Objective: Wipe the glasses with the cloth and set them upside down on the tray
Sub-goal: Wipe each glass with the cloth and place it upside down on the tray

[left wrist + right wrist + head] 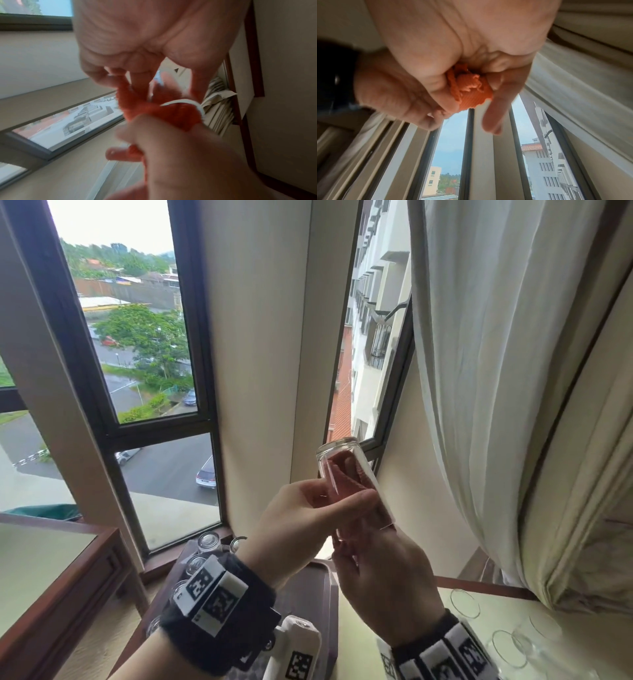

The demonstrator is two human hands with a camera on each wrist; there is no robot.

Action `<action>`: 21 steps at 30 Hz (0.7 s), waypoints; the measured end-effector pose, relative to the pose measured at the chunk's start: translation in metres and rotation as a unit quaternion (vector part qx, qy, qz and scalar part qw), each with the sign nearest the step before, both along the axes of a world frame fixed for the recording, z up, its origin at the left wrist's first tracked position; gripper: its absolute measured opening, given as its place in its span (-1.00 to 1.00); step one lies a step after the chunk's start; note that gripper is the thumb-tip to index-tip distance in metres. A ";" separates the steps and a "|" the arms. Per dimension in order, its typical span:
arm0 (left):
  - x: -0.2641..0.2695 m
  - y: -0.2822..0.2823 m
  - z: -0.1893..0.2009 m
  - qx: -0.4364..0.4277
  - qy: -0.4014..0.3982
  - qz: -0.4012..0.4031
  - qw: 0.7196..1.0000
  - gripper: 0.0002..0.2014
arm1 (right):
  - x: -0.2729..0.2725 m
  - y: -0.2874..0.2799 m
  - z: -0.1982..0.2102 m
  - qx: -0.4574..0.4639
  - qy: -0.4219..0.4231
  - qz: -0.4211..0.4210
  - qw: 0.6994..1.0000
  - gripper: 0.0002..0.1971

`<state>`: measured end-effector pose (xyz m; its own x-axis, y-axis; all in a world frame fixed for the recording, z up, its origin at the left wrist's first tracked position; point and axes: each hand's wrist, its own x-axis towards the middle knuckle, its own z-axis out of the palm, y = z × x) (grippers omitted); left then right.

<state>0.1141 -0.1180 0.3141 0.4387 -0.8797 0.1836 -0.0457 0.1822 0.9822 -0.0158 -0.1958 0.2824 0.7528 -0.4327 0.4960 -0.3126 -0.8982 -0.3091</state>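
Left hand grips raised glass; right hand holds cloth inside.

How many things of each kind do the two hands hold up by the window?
clear drinking glass: 1, in the grip of the left hand
orange ribbed cloth: 1, pushed into the glass, in the grip of the right hand
Total: 2

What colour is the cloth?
Orange cloth, with a ribbed weave; the right wrist view shows it best.
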 end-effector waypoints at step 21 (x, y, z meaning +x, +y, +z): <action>0.016 0.008 -0.023 -0.011 0.006 -0.184 0.983 -0.53 | -0.016 0.009 0.023 0.605 -0.304 0.144 0.722 -0.68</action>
